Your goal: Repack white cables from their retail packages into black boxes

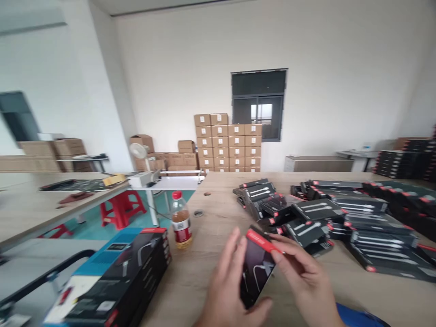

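A small black box with a red band [257,268] is held tilted between my two hands above the wooden table. My left hand [226,284] lies along its left side, the thumb at the lower edge. The fingers and thumb of my right hand [303,272] pinch its upper right corner at the red band. Just beyond, a loose pile of similar black boxes [315,209] lies on the table. To the left are a larger black box [143,268] and a bottle with a red cap [181,222].
The wooden table [207,231] has two round holes. More black boxes [405,163] are stacked at the far right. Brown cartons [228,145] stand by the back wall. Red stools [122,209], a fan [139,152] and another table [20,209] are at the left.
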A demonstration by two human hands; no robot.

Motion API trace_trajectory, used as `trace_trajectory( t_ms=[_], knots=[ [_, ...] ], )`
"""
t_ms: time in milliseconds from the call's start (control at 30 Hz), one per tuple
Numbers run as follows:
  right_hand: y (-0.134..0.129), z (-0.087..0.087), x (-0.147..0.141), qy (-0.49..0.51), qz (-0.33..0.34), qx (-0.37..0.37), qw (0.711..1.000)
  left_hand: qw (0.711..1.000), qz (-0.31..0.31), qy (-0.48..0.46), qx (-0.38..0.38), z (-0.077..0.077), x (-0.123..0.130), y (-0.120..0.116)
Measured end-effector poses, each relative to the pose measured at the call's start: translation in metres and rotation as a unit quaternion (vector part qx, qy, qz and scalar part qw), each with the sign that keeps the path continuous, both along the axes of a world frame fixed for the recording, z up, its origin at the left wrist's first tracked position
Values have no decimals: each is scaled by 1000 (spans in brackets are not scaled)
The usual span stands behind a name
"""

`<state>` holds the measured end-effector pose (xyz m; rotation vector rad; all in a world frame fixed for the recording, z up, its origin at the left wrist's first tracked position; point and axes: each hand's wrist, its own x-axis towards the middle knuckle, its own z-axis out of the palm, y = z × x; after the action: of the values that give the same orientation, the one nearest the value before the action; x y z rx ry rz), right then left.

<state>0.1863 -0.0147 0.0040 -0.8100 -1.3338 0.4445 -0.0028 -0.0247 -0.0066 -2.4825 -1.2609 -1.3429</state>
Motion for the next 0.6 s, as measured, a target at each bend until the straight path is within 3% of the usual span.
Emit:
trace_trajectory(
  t_ms=[100, 200, 267, 333, 400, 467, 533, 600],
  knots=[
    [10, -16, -5, 106, 10, -129, 986, 993, 70, 94, -21, -14, 14, -3],
    [19, -31, -7, 115, 61, -184, 974, 982, 124, 140, -5, -2, -1, -12],
    [23, -40, -10, 82, 83, -171, 978, 975, 177, 136, 11, 24, -29, -21],
    [25, -46, -13, 31, 86, -139, 986, 961, 248, 120, 11, 61, -67, -29],
    [24, -49, -18, -18, 82, -106, 991, 938, 320, 127, -23, 100, -106, -32],
    [22, -50, -22, -57, 79, -82, 992, 905, 377, 165, -110, 130, -140, -31],
    [20, -52, -25, -90, 79, -61, 991, 868, 413, 192, -201, 144, -162, -26],
    [20, -55, -27, -115, 80, -45, 989, 846, 409, 209, -271, 142, -173, -22]
  ],
)
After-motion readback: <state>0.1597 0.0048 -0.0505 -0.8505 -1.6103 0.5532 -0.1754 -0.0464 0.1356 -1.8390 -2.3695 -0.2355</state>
